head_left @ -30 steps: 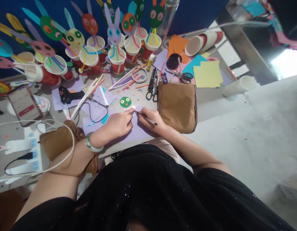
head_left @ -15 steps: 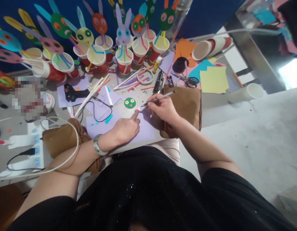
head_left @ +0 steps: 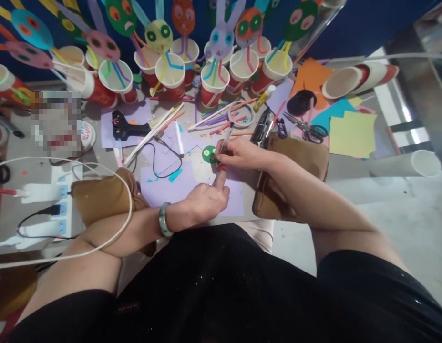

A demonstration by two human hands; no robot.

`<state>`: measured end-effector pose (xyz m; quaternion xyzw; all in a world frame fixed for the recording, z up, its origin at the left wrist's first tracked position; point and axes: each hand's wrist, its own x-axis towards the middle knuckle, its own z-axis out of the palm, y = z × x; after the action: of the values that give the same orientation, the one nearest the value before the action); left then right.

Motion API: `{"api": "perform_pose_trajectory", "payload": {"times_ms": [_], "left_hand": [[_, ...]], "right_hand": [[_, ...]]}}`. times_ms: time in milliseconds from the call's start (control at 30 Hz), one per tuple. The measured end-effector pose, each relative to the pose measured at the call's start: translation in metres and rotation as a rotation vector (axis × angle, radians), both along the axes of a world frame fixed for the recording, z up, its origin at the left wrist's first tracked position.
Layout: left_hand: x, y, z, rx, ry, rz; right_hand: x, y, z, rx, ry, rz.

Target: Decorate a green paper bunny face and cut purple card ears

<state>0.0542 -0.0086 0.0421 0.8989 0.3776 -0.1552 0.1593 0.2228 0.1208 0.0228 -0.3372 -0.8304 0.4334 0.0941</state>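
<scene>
My right hand (head_left: 240, 153) pinches a slim pen (head_left: 226, 137) that stands nearly upright, its lower end hidden by the fingers. Just left of those fingers lies a round green paper face (head_left: 208, 154) with pale yellow eyes, partly covered. My left hand (head_left: 208, 199), with a bangle on the wrist, stretches its index finger onto a small reddish piece (head_left: 221, 167) below the pen, the other fingers curled in. Lavender paper (head_left: 163, 190) lies under and around the left hand.
Red paper cups (head_left: 210, 97) with straws and paper animal heads line the back. A black glue gun (head_left: 128, 126), scissors (head_left: 308, 131), a tape roll (head_left: 241, 114) and yellow paper (head_left: 353, 133) surround the work. Brown padded pieces (head_left: 292, 176) flank me; a white cable loops over my left arm.
The pen has swung from lying slanted to the right to nearly upright. My right hand has come closer to the green face and partly covers it. The whole view has shifted.
</scene>
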Motion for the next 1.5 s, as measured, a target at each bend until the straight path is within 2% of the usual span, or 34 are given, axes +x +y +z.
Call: {"api": "perform_pose_trajectory", "payload": {"times_ms": [167,433,733,900,1067,1267,1500], "left_hand": [[-0.003,0.000,-0.008,0.014,-0.072,0.002],[-0.006,0.002,-0.006,-0.018,-0.104,0.010],[-0.006,0.002,-0.005,-0.047,-0.103,0.041],[-0.006,0.000,-0.006,-0.018,-0.126,0.066],[-0.005,0.000,-0.006,-0.008,-0.115,0.067],[-0.004,-0.001,-0.010,-0.003,-0.132,0.068],[-0.002,0.001,0.000,-0.036,-0.104,0.083]], "right_hand": [[-0.009,0.009,0.002,-0.018,-0.066,0.125],[-0.018,0.013,0.006,0.032,-0.132,0.184],[-0.011,0.015,-0.002,0.057,-0.077,0.092],[-0.001,0.013,-0.006,0.012,-0.037,-0.009],[0.009,0.004,-0.008,-0.053,0.004,-0.104],[0.017,-0.012,-0.014,-0.042,0.070,-0.233],[0.016,-0.022,-0.011,0.050,0.086,-0.289]]}}
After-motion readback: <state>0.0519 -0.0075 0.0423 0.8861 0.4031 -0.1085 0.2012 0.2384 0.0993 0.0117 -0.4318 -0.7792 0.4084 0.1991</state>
